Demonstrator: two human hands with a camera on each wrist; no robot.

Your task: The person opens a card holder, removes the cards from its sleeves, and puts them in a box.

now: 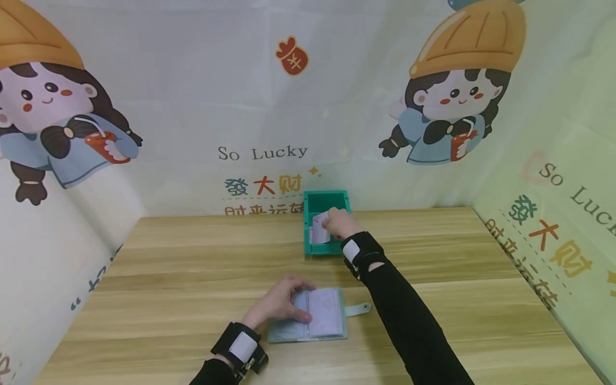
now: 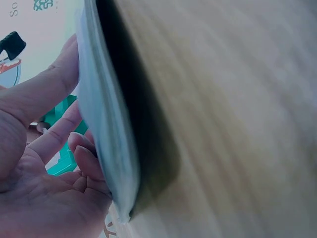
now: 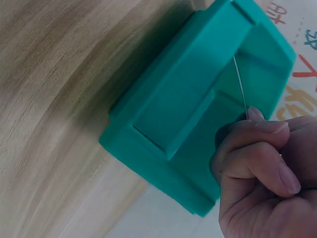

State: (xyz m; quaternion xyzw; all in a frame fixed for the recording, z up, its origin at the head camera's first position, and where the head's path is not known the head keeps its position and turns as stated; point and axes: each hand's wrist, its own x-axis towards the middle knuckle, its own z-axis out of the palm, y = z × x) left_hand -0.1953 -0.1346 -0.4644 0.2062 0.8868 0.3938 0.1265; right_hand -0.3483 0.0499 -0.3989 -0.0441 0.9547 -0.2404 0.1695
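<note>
A pale blue card holder (image 1: 328,313) lies open on the table, its snap strap (image 1: 358,309) pointing right. My left hand (image 1: 281,302) rests on its left side, fingers loosely bent and thumb stretched over the middle. The left wrist view shows the holder's edge (image 2: 111,124) beside my left hand (image 2: 54,134). Farther back, my right hand (image 1: 340,223) pinches a pale pinkish card (image 1: 319,229) over a green box (image 1: 308,250). In the right wrist view the card (image 3: 240,82) appears edge-on, pinched by my right hand (image 3: 267,168) above the box (image 3: 163,119).
The green box stands at the back edge of the wooden table (image 1: 202,262), close to the printed backdrop (image 1: 183,107). Another printed sheet (image 1: 568,160) borders the table on the right. Bare wood shows on both sides of the card holder.
</note>
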